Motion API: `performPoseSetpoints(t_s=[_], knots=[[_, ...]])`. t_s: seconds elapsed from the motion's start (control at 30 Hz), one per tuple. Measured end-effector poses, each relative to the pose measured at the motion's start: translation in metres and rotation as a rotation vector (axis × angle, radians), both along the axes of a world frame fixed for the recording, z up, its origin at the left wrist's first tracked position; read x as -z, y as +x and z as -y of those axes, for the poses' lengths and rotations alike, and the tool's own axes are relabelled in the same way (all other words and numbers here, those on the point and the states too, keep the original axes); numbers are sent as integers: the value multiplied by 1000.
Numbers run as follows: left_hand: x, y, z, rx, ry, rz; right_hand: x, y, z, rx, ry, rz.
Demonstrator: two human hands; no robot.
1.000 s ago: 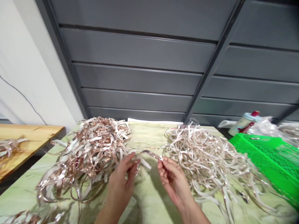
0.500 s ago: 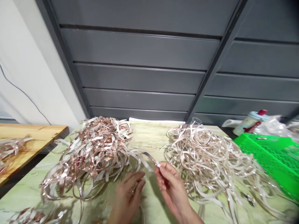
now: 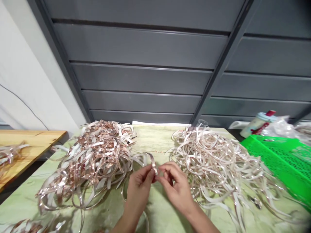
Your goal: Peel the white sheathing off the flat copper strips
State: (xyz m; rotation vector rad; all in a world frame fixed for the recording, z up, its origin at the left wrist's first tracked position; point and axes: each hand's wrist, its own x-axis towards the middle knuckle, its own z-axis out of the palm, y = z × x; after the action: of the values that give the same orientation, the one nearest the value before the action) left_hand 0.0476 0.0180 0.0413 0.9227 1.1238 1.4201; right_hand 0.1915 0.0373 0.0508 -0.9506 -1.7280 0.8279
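Note:
A shiny copper-and-white strip (image 3: 152, 160) arches up from the left pile and ends between my hands. My left hand (image 3: 141, 184) pinches it near its end. Thumb and fingers of my right hand (image 3: 176, 185) are closed at the strip's tip, touching or almost touching the left fingertips. Left of my hands lies a tangled pile of copper and white strips (image 3: 97, 155). To the right spreads a second pile of paler, looped strips (image 3: 211, 158).
A green plastic basket (image 3: 274, 161) stands at the right edge, with a lidded cup (image 3: 255, 124) and clear plastic bags (image 3: 282, 127) behind. A clear cup (image 3: 202, 123) is at the table's back. A wooden table (image 3: 31, 139) with more strips stands left.
My left hand has moved up and right to the strip and now pinches it beside my right hand. The strip's end has shifted slightly left and bends more steeply.

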Motion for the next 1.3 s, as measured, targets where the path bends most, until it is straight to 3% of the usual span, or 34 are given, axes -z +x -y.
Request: performPoseSetpoints(t_s=[0.1,0.33,0.47,0.6,0.7,0.9,1.1,1.2,1.3], knots=[[6,0,-1,45,-29,54,-7,4,-9,-96,55,101],[21,-5,-3,249,49,262,-8,7,-16,-129,-35,11],[20,-8,-7,293,-6,256,-6,9,-17,-97,223,148],[21,-14,-7,312,-54,232,-1,8,-20,-158,424,284],[23,-19,-7,348,-70,192,3,2,-23,-164,362,264],[21,-23,-6,369,-81,154,9,-7,-25,-36,151,195],[21,-25,-5,398,-49,81,12,-10,-26,46,47,214],[26,-24,-3,387,-48,135,10,-10,-24,78,112,246],[29,-21,-2,386,-105,323,7,-10,-20,47,273,312]])
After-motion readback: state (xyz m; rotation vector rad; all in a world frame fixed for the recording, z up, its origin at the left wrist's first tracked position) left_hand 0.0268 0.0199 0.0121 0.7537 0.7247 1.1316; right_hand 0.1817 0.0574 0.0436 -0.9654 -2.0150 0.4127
